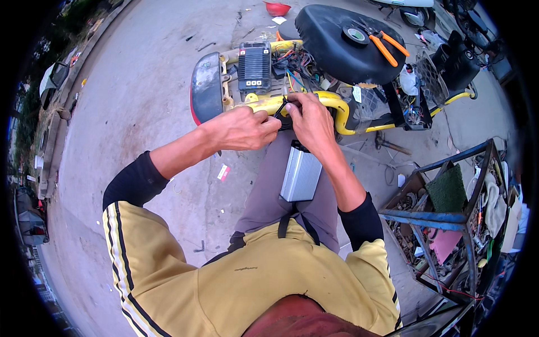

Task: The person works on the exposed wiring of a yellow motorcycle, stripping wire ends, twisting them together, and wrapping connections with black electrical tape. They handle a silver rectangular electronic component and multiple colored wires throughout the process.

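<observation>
Both of my hands are up against the yellow tube frame (266, 104) of a partly stripped scooter. My left hand (241, 128) is closed, its fingertips pinching a thin black cable (280, 109). Just right of it, my right hand (310, 117) is closed on the upper part of the same cable, beside the tube. The cable's ends are hidden by my fingers and the frame. A silver ribbed metal box (301, 173) rests on my thighs below my hands. Beyond the tube, a black finned box (254, 66) sits on the frame near tangled coloured wires (296, 66).
A black seat (323, 36) carries a tape roll (355, 36) and orange-handled pliers (384, 53). A hammer (393, 144) lies on the ground to the right. Closer on that side stands a metal-framed rack (432, 216) full of scraps. A red bowl (277, 8) lies far ahead.
</observation>
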Motion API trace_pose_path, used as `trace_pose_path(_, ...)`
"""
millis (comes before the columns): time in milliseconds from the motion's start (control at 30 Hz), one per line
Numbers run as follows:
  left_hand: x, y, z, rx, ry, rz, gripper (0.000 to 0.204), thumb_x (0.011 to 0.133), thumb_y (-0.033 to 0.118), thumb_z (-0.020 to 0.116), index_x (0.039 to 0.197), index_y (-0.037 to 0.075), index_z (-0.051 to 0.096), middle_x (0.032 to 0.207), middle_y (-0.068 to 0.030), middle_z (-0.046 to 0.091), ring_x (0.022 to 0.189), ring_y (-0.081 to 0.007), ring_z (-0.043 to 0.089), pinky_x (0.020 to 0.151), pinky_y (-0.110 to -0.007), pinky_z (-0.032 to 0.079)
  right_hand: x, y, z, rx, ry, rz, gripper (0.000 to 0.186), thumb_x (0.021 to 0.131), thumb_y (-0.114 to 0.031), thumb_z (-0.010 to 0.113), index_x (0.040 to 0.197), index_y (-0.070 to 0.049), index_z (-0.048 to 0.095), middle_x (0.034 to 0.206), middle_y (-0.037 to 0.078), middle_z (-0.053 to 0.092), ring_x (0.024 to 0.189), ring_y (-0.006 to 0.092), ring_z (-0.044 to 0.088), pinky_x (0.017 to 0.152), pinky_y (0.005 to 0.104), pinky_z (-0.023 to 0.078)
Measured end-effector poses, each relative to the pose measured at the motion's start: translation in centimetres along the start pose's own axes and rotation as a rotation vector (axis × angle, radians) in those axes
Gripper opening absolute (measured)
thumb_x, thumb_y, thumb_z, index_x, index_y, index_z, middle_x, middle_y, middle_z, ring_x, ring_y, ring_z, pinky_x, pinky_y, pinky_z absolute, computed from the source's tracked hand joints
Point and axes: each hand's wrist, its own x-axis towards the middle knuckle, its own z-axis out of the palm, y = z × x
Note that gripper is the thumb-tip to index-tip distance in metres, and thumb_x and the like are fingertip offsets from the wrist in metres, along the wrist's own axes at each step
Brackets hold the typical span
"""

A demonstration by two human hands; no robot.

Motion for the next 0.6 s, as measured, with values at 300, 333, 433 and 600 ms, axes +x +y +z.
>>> trace_pose_path(300,-2.3,1.2,0.3,0.051,0.076,-0.121,0.039,0.091,0.020,0.069,0.128,0.007,0.072,0.099,0.0011,0.055,0.087,-0.0125,0.060,0.060,-0.028,0.057,-4.1,0.0,3.1,0.488,-0.057,0.329,0.027,0.104,-0.022,0.074,0.108,0.004,0.078,0.084,0.012,0.078,0.078,0.0189,0.074,0.075,0.0356,0.058)
trace_pose_path(333,-2.5,1.4,0.4,0.056,0.064,-0.132,0.039,0.091,0.020,0.068,0.128,0.007,0.072,0.099,0.0009,0.055,0.088,-0.0123,0.060,0.060,-0.028,0.057,-3.8,0.2,3.7,0.586,-0.071,0.361,0.028,0.105,-0.023,0.074,0.105,0.005,0.078,0.080,0.010,0.076,0.075,0.0148,0.072,0.072,0.0336,0.057)
trace_pose_path(433,-2.3,1.6,0.1,0.060,0.026,-0.107,0.036,0.091,0.020,0.069,0.124,0.007,0.073,0.101,-0.0001,0.055,0.090,-0.0123,0.060,0.061,-0.028,0.057,-2.9,-0.5,3.3,0.657,-0.144,0.481,0.030,0.105,-0.023,0.074,0.103,0.007,0.077,0.081,0.006,0.074,0.072,0.0097,0.066,0.067,0.0292,0.054)
trace_pose_path(600,-1.8,1.9,0.9,0.060,0.033,-0.091,0.034,0.087,0.021,0.070,0.116,0.005,0.075,0.101,-0.0015,0.055,0.086,-0.0137,0.057,0.060,-0.029,0.054,-2.5,-1.6,3.8,0.804,-0.082,0.495,0.026,0.106,-0.017,0.072,0.104,0.008,0.074,0.086,0.005,0.074,0.072,0.0077,0.062,0.065,0.0265,0.051)
